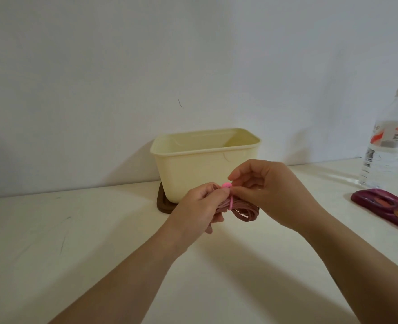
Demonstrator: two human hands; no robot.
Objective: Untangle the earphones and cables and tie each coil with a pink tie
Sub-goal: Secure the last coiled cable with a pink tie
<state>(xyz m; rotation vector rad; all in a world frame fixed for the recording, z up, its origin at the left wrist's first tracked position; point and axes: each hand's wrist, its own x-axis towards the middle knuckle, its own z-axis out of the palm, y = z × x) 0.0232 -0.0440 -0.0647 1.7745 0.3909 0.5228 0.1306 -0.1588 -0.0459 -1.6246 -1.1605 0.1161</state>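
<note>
A coil of dusty-pink cable [244, 212] hangs above the white table, just in front of the cream tub. A bright pink tie [231, 203] loops round the coil's middle, and its round end shows above at the fingertips. My left hand [200, 206] grips the left part of the coil, thumb by the tie's round end. My right hand [270, 190] pinches the tie from the right with thumb and forefinger. The left half of the coil is hidden in my left hand.
A cream plastic tub [205, 164] stands against the wall on a dark brown lid [164, 203]. At the right edge are a clear water bottle [390, 141] and a dark red phone case [384, 205]. The white table [76, 242] spreads left and toward me.
</note>
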